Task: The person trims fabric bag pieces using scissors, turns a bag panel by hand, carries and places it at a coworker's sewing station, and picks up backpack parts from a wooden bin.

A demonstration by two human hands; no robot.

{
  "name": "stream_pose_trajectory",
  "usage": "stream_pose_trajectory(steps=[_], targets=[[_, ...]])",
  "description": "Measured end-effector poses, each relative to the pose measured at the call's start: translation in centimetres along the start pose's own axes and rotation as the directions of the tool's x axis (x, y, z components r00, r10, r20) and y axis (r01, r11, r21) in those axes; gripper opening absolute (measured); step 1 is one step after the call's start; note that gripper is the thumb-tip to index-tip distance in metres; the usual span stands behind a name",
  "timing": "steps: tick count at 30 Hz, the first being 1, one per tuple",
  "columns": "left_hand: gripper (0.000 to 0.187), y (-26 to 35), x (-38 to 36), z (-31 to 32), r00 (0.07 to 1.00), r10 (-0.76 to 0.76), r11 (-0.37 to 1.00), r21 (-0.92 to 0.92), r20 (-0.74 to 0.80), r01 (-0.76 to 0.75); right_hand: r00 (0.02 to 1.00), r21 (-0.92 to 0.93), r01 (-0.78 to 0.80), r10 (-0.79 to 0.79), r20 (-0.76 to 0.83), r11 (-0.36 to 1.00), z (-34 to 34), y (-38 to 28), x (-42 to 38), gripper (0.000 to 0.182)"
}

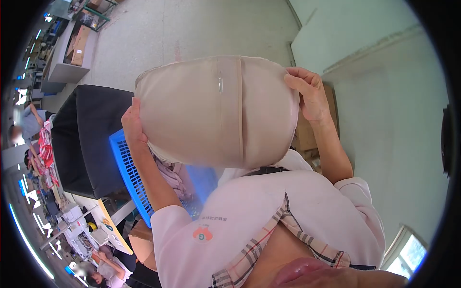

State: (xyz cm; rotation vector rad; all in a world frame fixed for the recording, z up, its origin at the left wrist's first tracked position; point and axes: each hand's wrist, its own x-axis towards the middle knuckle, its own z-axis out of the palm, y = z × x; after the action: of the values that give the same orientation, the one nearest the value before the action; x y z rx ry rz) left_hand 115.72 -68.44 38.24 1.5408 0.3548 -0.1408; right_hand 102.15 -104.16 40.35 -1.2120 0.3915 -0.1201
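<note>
Here's the beige padded piece (192, 115), held up before my chest: my right hand (309, 93) pinches one end, thumb on top, my left hand (133, 121) grips the other, and the blue basket (116, 144) shows behind my left forearm.

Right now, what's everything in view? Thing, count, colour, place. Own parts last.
Cushion-like fabric piece: 1, beige, held between both hands
Slatted plastic basket: 1, blue, beyond the left forearm
Cloth: count unclear, pinkish, in the basket
Boxy item: 1, black, left of the basket
Cardboard: count unclear, brown, behind the right forearm
Co-workers: at least 2, pale clothing, picture's left
Window: 1, bright panes, lower right
Wall: pale green, right
Floor: pale grey, top
Far-left clutter: too small to count
Shirt: 1, pale with checked collar, bottom
Left hand: 1, bare, piece's left edge
Right hand: 1, bare, piece's right edge
</note>
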Motion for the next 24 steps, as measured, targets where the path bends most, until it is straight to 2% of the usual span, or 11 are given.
stream_pose_trajectory(steps=[7, 10, 13, 17, 20, 22, 24], targets=[[0.035, 3.3, 11.3, 4.0, 0.995, 0.045, 0.999, 0.011, -0.09, -0.044, 0.995, -0.066, 0.096, -0.095, 0.017, 0.993, 1.7, -0.7, 17.2, 0.013], [0.036, 5.5, 16.1, 5.2, 0.985, 0.033, 0.997, 0.075, -0.167, -0.021, 0.998, -0.065, 0.02, -0.016, 0.055, 0.998, 3.8, -3.1, 24.4, 0.015], [0.036, 7.5, 20.3, 6.1, 0.968, 0.026, 0.993, 0.121, -0.251, 0.005, 0.983, -0.142, 0.005, 0.022, 0.182, 0.99, 5.6, -4.3, 31.7, 0.017], [0.037, 9.1, 26.4, 6.9, 0.936, 0.006, 0.987, 0.155, -0.351, 0.052, 0.954, -0.095, -0.072, 0.096, 0.283, 0.993, 8.5, -5.6, 40.1, 0.019], [0.037, 9.9, 31.7, 7.9, 0.93, -0.041, 0.994, 0.076, -0.366, 0.074, 0.937, -0.114, -0.085, 0.119, 0.328, 0.99, 10.4, -5.6, 46.3, 0.02], [0.039, 9.9, 37.0, 7.8, 0.94, -0.061, 0.992, 0.087, -0.335, 0.096, 0.934, -0.139, -0.082, 0.125, 0.335, 0.987, 12.1, -5.5, 50.9, 0.02], [0.041, 10.2, 42.8, 8.4, 0.947, -0.07, 0.989, 0.103, -0.315, 0.108, 0.916, -0.266, -0.051, 0.151, 0.372, 0.963, 12.9, -4.8, 56.2, 0.021]])
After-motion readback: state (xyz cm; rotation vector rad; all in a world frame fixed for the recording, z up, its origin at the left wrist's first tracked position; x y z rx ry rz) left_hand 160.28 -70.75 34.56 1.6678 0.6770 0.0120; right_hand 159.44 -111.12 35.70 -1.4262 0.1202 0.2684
